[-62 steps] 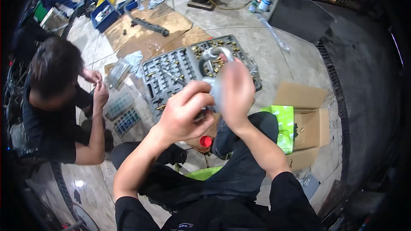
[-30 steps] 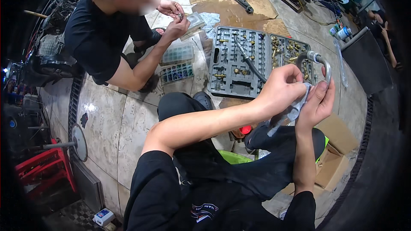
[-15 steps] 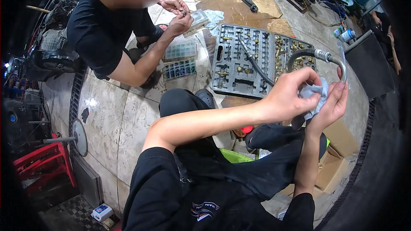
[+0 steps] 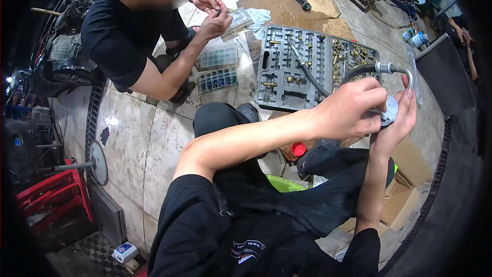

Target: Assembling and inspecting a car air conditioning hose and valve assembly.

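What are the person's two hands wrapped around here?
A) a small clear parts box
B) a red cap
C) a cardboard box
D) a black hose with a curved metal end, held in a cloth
D: both hands, left and right, close on the cloth around the hose.

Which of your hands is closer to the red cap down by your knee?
Left. The left hand is right above the red cap, a bit to its right. The right hand is farther right, past the left one, under the bent metal pipe.

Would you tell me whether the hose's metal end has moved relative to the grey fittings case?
Yes. The hose's metal end now sits past the grey fittings case's right edge.
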{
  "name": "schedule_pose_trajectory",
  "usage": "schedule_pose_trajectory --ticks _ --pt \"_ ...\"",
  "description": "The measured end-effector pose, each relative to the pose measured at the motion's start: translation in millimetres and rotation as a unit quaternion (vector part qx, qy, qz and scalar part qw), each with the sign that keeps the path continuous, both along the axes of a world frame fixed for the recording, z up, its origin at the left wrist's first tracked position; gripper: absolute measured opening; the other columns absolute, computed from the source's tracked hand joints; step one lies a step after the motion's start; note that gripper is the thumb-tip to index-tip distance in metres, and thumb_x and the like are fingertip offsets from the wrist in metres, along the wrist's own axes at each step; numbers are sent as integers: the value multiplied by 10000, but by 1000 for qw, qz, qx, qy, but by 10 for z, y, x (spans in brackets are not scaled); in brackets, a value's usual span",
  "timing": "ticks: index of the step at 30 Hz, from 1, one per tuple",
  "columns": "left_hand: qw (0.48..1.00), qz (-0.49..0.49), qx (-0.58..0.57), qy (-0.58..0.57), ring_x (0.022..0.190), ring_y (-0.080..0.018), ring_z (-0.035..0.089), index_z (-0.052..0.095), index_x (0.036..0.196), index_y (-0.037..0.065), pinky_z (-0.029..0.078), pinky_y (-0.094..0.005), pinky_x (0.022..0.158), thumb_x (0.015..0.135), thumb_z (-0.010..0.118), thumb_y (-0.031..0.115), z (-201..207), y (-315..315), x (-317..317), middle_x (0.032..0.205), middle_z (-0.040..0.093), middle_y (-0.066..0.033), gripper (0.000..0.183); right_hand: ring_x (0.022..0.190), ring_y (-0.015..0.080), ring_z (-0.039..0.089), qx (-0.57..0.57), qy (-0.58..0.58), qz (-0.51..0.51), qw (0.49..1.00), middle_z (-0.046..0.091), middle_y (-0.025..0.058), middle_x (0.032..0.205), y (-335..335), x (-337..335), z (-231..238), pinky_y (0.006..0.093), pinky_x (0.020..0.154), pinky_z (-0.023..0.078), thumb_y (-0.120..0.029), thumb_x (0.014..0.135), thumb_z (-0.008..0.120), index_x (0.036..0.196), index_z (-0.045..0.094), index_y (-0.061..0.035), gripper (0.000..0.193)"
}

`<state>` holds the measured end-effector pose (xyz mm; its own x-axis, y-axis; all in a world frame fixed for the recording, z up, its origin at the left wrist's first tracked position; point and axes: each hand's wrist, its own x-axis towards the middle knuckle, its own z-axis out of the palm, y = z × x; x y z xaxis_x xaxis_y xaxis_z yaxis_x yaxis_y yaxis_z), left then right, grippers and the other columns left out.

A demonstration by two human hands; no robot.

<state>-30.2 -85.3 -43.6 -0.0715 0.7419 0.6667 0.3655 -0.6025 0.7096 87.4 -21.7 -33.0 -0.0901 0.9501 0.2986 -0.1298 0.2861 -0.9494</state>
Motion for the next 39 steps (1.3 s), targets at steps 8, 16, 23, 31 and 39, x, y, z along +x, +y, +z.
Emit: schedule_pose_trajectory --ticks 8,16,23,31,39 --pt "905 -14 -285 -317 675 -102 558 600 783 -36 459 -284 583 738 673 100 -47 24 41 700 619 -73 161 607 4 318 105 -100 -84 986 407 -81 724 -80 -110 -99 187 514 241 -199 1028 443 1232 579 24 331" --pt "871 11 -451 -194 734 -98 576 631 944 -7 467 -252 662 811 705 70 -476 167 -112 812 644 -51 170 521 3 311 114 16 -16 993 359 -65 621 8 -19 -23 190 464 269 -199 1032 433 1228 545 42 330" --pt "924 -66 -284 -248 897 -81 582 619 1064 6 462 -228 796 886 674 130 29 122 -168 953 661 -50 224 475 21 314 62 67 -18 996 353 -47 599 129 120 88 200 445 280 -229 1037 418 1211 533 51 349" --pt "968 -124 -166 -143 867 -129 618 649 1076 10 499 -256 739 842 705 73 147 37 15 961 638 -55 248 563 0 374 12 28 -11 999 441 -75 666 85 109 85 180 500 285 -244 1026 454 1150 610 -18 302" --pt "974 16 -171 -150 768 -63 544 617 972 -22 450 -218 644 897 649 72 -34 45 201 874 604 -26 125 516 -2 362 59 -8 -33 998 433 -71 626 94 86 -70 187 462 284 -236 1028 441 1109 602 17 311"
